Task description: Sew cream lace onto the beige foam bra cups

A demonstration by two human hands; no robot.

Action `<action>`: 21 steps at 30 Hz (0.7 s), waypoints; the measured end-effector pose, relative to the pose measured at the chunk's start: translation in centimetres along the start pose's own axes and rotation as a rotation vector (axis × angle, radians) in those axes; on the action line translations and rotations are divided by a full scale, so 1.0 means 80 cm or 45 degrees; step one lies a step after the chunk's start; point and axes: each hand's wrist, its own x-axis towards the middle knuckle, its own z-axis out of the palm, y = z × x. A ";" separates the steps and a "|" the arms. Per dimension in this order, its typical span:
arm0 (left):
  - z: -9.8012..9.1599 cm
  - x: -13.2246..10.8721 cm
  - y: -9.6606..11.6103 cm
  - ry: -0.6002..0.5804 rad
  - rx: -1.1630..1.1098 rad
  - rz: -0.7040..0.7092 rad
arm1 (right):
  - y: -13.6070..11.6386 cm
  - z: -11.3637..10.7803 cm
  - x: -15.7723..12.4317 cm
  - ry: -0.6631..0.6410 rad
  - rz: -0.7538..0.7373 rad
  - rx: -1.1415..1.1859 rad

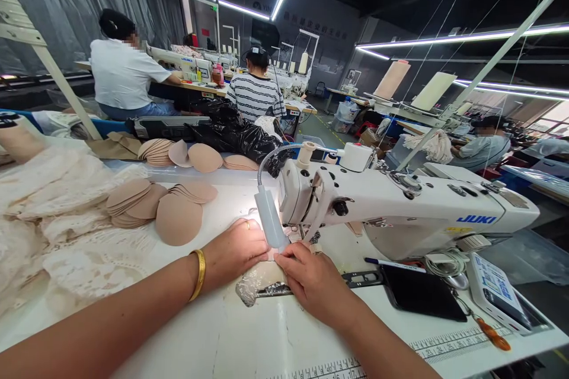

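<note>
Under the needle end of the white JUKI sewing machine [409, 204], a small pale piece of fabric [271, 254] shows between my fingertips, mostly hidden. My left hand [237, 246], with a ring and a gold bracelet [198, 275], has its fingers pressed together at the left end of the piece. From the right, my right hand [311, 277] pinches it with thumb and forefinger. A lamp [270, 219] on a bent metal neck hangs just above my hands and covers part of the needle area.
Left of my hands lie beige oval pads [179, 219] in stacks and cream lace fabric [95, 254]. At right are a black phone [422, 291], a pen [393, 264], a white device [498, 290] and a printed ruler [462, 340]. Several people sit at other machines.
</note>
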 end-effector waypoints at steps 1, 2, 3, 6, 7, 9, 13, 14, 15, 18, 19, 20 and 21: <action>0.001 -0.001 -0.001 0.001 -0.002 -0.005 | 0.000 0.000 0.000 -0.001 0.002 -0.002; 0.001 -0.001 -0.002 0.004 -0.001 -0.004 | 0.000 0.000 0.000 -0.003 0.007 -0.005; 0.002 -0.001 -0.002 0.006 0.003 -0.002 | 0.000 0.001 0.000 -0.005 0.014 -0.010; 0.003 0.000 -0.006 -0.007 0.021 -0.011 | 0.000 0.004 0.000 -0.001 0.035 -0.019; 0.002 0.001 -0.007 -0.015 0.032 -0.021 | 0.000 0.005 0.000 0.005 0.035 -0.023; 0.001 0.001 -0.009 -0.024 0.058 -0.041 | 0.000 0.007 0.001 0.022 0.030 -0.033; -0.003 0.002 -0.012 0.000 0.092 -0.066 | 0.001 0.011 0.002 0.047 0.034 -0.034; -0.004 0.003 -0.012 0.005 0.099 -0.072 | 0.002 0.011 0.002 0.048 0.032 -0.031; -0.004 0.004 -0.012 0.008 0.107 -0.078 | 0.003 0.012 0.002 0.048 0.030 -0.028; -0.005 0.007 -0.009 0.018 0.131 -0.116 | 0.005 0.012 0.001 0.069 0.007 0.014; -0.006 0.006 -0.007 0.023 0.136 -0.134 | 0.004 0.011 0.001 0.090 0.005 0.049; -0.007 0.004 -0.005 0.030 0.138 -0.155 | 0.002 0.009 0.001 0.114 0.018 0.097; -0.008 0.001 -0.002 0.038 0.138 -0.176 | -0.003 0.006 0.001 0.131 0.056 0.160</action>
